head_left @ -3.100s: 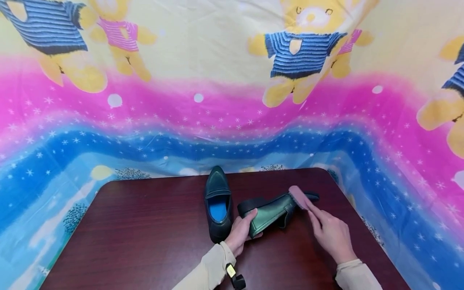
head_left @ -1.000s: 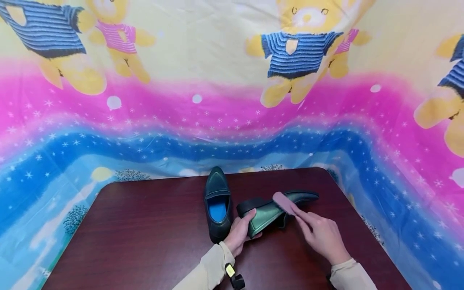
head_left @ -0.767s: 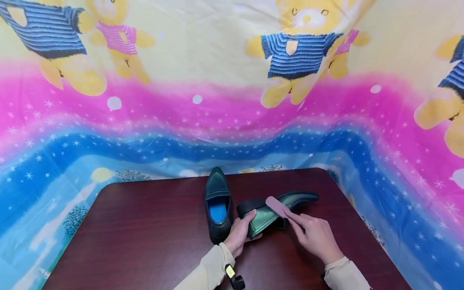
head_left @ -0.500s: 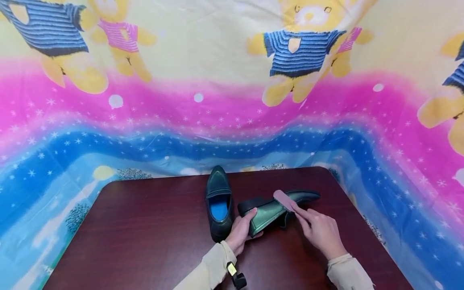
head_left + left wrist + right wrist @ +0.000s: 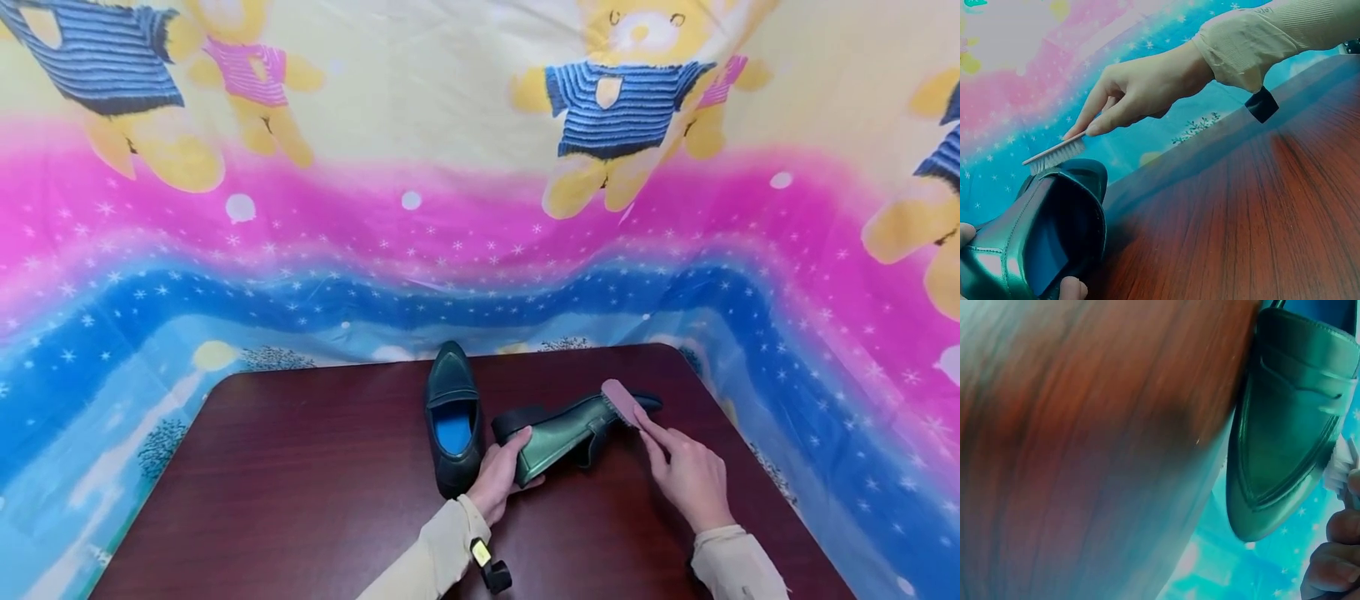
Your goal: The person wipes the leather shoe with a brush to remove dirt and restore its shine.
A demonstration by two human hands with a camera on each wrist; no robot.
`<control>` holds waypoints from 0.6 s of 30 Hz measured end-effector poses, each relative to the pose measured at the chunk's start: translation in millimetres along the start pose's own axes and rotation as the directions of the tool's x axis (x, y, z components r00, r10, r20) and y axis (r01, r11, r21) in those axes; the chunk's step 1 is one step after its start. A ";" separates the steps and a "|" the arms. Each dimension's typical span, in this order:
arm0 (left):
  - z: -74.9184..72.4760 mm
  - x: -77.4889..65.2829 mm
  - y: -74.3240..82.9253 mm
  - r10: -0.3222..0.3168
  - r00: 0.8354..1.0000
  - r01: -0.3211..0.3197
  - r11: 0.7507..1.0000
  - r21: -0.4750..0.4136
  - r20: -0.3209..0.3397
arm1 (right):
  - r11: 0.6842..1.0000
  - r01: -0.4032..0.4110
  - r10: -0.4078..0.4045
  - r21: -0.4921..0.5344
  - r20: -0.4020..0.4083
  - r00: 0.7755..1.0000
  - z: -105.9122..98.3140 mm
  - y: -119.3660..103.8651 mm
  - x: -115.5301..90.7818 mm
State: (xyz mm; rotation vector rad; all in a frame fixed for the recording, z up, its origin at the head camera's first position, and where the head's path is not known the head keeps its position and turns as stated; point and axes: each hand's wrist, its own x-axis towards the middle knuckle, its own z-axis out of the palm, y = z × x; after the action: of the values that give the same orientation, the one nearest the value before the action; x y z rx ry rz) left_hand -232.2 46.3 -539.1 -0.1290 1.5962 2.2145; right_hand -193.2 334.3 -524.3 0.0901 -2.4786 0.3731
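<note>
A dark green loafer (image 5: 558, 437) lies tipped on its side, toe pointing right. My left hand (image 5: 498, 479) grips it round the heel, thumb on the outer side. In the left wrist view the loafer's opening (image 5: 1054, 244) faces the camera, with my fingertips at its edge. Between thumb and fingers my right hand (image 5: 693, 479) pinches a small pink-backed brush (image 5: 621, 402). Its pale bristles rest against the loafer's side near the toe. The right wrist view shows the loafer's pointed toe (image 5: 1285, 444), with the bristles (image 5: 1338, 465) at its edge.
The matching loafer (image 5: 453, 425), with a blue insole, stands upright just left of my left hand, toe toward the back edge. Both are on a dark red-brown wooden table (image 5: 300, 467). A cartoon-bear cloth (image 5: 450, 208) hangs behind and along the sides.
My right hand has stroked the brush leftward toward the heel, then back right to near the toe. My left hand and the loafer it holds have stayed in place.
</note>
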 end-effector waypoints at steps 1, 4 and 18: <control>-0.3 0.4 0.2 0.003 1.000 -0.003 1.000 -0.004 -0.002 | 1.000 -0.008 0.008 0.001 -0.004 1.000 0.3 1.6 0.4; -1.3 -0.3 1.2 0.006 1.000 -0.006 1.000 -0.005 -0.008 | 0.999 -0.035 0.035 0.006 -0.012 0.999 0.6 7.5 0.4; 1.4 3.6 -2.0 0.046 0.999 -0.045 0.999 -0.021 0.018 | 0.995 -0.085 0.084 0.045 0.028 0.996 -2.9 8.9 4.5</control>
State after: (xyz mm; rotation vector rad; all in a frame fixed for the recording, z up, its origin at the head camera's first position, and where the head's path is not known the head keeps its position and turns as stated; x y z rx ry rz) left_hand -234.4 49.0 -541.4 -0.0785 1.5817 2.2603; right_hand -196.5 343.7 -521.5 0.0095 -2.5057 0.4680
